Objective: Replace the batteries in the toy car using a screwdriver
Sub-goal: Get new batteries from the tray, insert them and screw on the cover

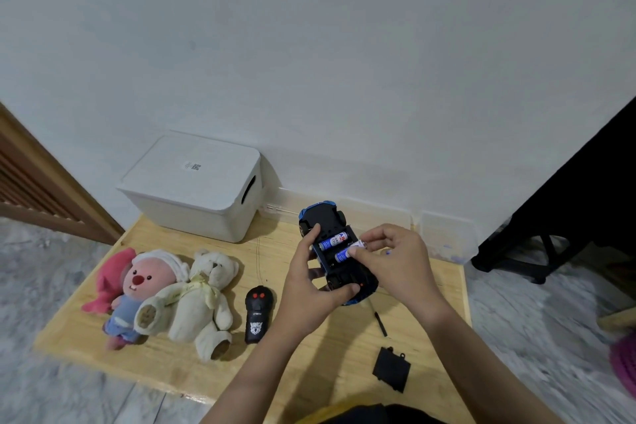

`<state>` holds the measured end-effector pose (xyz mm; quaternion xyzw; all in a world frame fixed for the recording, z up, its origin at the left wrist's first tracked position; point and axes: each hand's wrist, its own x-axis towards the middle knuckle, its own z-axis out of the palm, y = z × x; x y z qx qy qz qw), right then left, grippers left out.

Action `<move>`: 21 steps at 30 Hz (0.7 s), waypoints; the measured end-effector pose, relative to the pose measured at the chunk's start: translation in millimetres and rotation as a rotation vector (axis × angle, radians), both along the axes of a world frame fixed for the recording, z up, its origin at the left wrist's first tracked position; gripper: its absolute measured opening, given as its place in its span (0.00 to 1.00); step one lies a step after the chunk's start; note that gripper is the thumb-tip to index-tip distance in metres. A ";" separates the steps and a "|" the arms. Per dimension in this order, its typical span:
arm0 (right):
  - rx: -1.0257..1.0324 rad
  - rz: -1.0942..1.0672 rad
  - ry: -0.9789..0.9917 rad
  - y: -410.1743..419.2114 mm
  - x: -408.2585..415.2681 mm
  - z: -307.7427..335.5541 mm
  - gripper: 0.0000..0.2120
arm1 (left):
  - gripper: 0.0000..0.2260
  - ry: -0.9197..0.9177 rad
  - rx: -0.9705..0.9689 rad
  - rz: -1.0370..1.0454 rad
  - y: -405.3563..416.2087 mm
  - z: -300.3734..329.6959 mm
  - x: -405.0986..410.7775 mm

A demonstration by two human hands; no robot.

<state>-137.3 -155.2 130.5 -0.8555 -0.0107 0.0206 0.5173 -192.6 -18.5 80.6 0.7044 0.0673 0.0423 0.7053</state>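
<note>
Car: I see the blue car [339, 253] belly-up above the table [303, 358], its battery bay open, nose end toward the wall.
Left hand: my left hand [306, 289] grips the car from its left side, fingers [311, 236] curled over the far edge, thumb pressed on the near end by the wheels.
Right hand: my right hand [392, 258] is at the car's right side, fingertips pinched on the near battery [346, 253] and holding it at the bay.
Batteries: a second battery [334, 240] lies in the bay, farther from me than the pinched one; both are blue and white. I cannot tell whether the near one is fully seated.
Cover: the black cover [391, 368] lies flat on the table, well nearer to me than the car and a bit to its right, apart from both hands.
Screwdriver: a thin dark screwdriver [380, 323] rests on the table between the car and the cover, untouched.
Remote: the black remote [258, 315] lies on the table left of the car, near my left wrist.
Plush toys: a white bear [203, 296] and a pink plush [134, 289] lie side by side, touching, farther left of the car than the remote.
Box: a white lidded box [196, 186] stands at the wall, left of the car and beyond it.
</note>
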 end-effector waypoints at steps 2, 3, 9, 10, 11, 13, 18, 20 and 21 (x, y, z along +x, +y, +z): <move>0.021 -0.001 -0.008 -1.2 -3.4 1.5 0.07 | 0.44 -0.006 0.000 0.022 1.7 -0.4 -3.1; 0.021 -0.001 -0.014 -0.9 -5.1 1.3 0.07 | 0.44 -0.009 -0.003 0.025 2.1 -0.4 -5.1; 0.006 -0.021 -0.083 6.2 -13.5 -8.1 0.08 | 0.45 -0.027 0.034 0.044 3.9 -4.5 -14.5; 0.007 -0.019 -0.098 6.8 -14.6 -9.0 0.08 | 0.45 -0.032 0.044 0.048 5.2 -4.6 -15.4; 0.006 -0.017 -0.107 7.0 -15.5 -9.6 0.07 | 0.45 -0.035 0.039 0.050 6.3 -3.6 -16.6; 0.003 -0.015 -0.119 8.0 -17.0 -11.0 0.07 | 0.45 -0.045 0.007 0.042 7.5 -0.6 -19.0; 0.004 -0.044 -0.185 12.9 -21.7 -11.7 0.08 | 0.45 -0.088 0.024 0.016 10.1 5.6 -20.6; -0.002 -0.076 -0.212 15.3 -23.1 -10.8 0.07 | 0.45 -0.085 0.033 0.012 10.0 6.2 -19.9; -0.002 -0.096 -0.222 16.3 -23.7 -10.8 0.07 | 0.45 -0.084 0.030 0.013 9.7 6.6 -19.9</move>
